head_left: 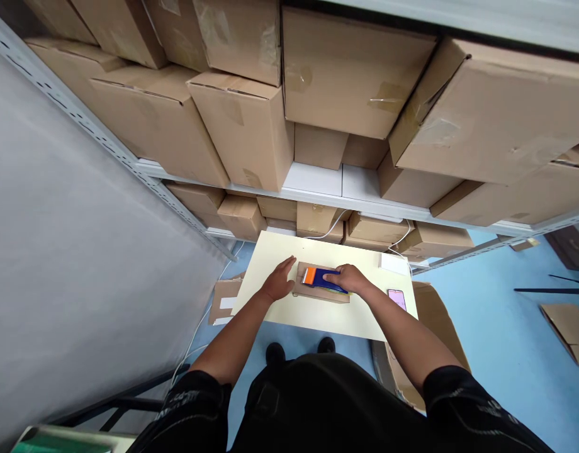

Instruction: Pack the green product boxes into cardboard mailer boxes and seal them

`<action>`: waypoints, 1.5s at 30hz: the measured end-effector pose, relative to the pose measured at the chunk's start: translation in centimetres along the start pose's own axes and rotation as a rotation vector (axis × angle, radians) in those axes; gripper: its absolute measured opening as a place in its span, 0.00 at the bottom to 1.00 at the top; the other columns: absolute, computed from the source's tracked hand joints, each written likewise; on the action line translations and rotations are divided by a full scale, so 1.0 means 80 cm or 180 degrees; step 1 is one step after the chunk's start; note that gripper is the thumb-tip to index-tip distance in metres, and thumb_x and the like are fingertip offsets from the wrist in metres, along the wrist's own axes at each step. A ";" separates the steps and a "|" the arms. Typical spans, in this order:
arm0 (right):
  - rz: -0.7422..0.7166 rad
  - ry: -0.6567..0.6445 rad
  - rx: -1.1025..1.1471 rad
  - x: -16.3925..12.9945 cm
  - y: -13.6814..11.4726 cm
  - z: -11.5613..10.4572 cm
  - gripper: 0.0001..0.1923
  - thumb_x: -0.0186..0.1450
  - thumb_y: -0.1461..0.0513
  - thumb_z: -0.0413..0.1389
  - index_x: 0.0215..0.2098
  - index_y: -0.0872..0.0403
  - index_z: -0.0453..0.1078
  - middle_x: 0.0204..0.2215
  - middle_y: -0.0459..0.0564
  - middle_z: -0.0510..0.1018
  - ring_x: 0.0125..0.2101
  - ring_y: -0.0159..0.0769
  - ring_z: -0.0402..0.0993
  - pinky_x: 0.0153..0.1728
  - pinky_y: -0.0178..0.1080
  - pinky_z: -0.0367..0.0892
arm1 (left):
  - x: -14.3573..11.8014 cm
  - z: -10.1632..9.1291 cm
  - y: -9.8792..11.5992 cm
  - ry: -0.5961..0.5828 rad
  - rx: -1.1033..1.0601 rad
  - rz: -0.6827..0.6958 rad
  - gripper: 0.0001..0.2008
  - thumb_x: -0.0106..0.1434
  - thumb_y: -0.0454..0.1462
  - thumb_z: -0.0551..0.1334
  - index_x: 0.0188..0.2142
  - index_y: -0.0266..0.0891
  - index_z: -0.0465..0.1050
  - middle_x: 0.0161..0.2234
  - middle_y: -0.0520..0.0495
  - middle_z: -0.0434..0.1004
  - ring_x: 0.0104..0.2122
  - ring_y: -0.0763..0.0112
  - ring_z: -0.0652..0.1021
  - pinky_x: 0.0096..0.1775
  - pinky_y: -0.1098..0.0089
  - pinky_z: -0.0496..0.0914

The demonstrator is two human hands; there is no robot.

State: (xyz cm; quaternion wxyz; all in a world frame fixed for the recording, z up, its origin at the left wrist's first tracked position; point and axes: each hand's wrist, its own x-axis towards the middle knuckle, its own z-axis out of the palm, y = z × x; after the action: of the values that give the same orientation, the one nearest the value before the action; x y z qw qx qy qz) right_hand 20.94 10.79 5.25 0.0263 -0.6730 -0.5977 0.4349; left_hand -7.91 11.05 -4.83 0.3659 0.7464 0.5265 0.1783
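Note:
A small closed cardboard box [323,296] lies flat on the cream table [275,251]. My right hand [350,278] grips a blue tape dispenser [320,277] with an orange front end, its thumb lying along the top. The dispenser rests on or just over the upper face of the box and hides much of it. At the box's left end is my left hand [281,281], fingers stretched out and thumb apart, holding nothing. Whether its fingertips touch the cardboard I cannot tell.
A phone [397,298] and a white box [394,263] with a cable sit on the table's right side. Shelves full of cartons [237,126] rise behind. An open carton [435,314] stands at the right, flattened cardboard [223,299] at the left.

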 end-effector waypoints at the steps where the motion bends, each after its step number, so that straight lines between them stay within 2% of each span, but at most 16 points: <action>1: -0.0012 -0.0001 -0.0008 0.000 0.000 0.000 0.25 0.57 0.39 0.66 0.30 0.52 0.80 0.26 0.49 0.82 0.28 0.36 0.76 0.28 0.34 0.63 | -0.003 0.001 0.003 -0.0141 0.0044 0.0127 0.45 0.58 0.31 0.62 0.74 0.36 0.50 0.75 0.40 0.49 0.74 0.56 0.54 0.73 0.58 0.53; 4: -0.0047 0.0006 0.0009 -0.001 -0.001 0.000 0.26 0.57 0.39 0.66 0.30 0.52 0.80 0.26 0.49 0.81 0.28 0.36 0.76 0.28 0.34 0.62 | -0.008 0.012 0.014 -0.0451 0.0157 0.0252 0.56 0.55 0.38 0.70 0.77 0.36 0.41 0.77 0.37 0.40 0.75 0.49 0.50 0.72 0.54 0.54; 7: -0.0056 0.0008 -0.0042 -0.002 -0.002 0.001 0.26 0.57 0.38 0.66 0.31 0.52 0.80 0.27 0.49 0.82 0.28 0.36 0.76 0.28 0.34 0.62 | 0.000 0.019 0.020 -0.0508 0.0342 0.0233 0.66 0.49 0.50 0.77 0.77 0.38 0.40 0.77 0.36 0.34 0.74 0.43 0.49 0.71 0.52 0.55; 9: -0.0064 0.0016 -0.0129 -0.003 -0.003 0.002 0.26 0.58 0.39 0.65 0.31 0.52 0.80 0.27 0.49 0.82 0.29 0.37 0.76 0.28 0.34 0.62 | 0.008 0.020 0.021 -0.0530 0.0445 0.0209 0.67 0.47 0.55 0.77 0.77 0.41 0.41 0.77 0.37 0.34 0.74 0.42 0.50 0.70 0.52 0.56; 17: -0.0092 0.0053 -0.0270 -0.003 -0.010 0.001 0.27 0.58 0.36 0.64 0.32 0.51 0.81 0.29 0.50 0.83 0.30 0.39 0.77 0.30 0.36 0.64 | 0.021 0.020 0.008 -0.0634 0.0559 0.0188 0.64 0.49 0.57 0.75 0.76 0.44 0.44 0.77 0.38 0.39 0.72 0.44 0.59 0.68 0.55 0.61; 27: 0.0155 0.0116 -0.0282 -0.019 0.021 -0.042 0.28 0.54 0.36 0.66 0.26 0.52 0.78 0.27 0.51 0.82 0.30 0.40 0.77 0.28 0.36 0.62 | 0.027 0.017 0.005 -0.0734 0.0821 0.0217 0.61 0.52 0.56 0.73 0.76 0.45 0.43 0.77 0.41 0.39 0.72 0.48 0.59 0.69 0.58 0.59; 33: 0.0145 0.0143 -0.0274 -0.022 0.025 -0.041 0.28 0.54 0.36 0.66 0.27 0.52 0.78 0.27 0.51 0.82 0.30 0.40 0.77 0.29 0.36 0.63 | 0.027 0.017 0.008 -0.0762 0.0842 0.0186 0.61 0.52 0.57 0.73 0.76 0.45 0.43 0.77 0.42 0.39 0.71 0.48 0.61 0.67 0.60 0.61; 45: 0.0080 0.0110 -0.0371 -0.028 0.035 -0.052 0.30 0.54 0.34 0.64 0.22 0.51 0.74 0.23 0.50 0.78 0.26 0.39 0.74 0.26 0.37 0.59 | 0.024 0.017 0.010 -0.0800 0.0983 0.0180 0.60 0.54 0.59 0.70 0.76 0.46 0.41 0.77 0.42 0.37 0.70 0.45 0.63 0.66 0.57 0.61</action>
State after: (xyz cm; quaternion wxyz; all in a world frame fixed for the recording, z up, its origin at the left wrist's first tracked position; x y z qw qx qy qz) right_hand 25.90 10.10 7.51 -0.0080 -0.6883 -0.6129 0.3880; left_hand -5.76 12.22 -5.39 0.3047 0.8245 0.4766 0.0109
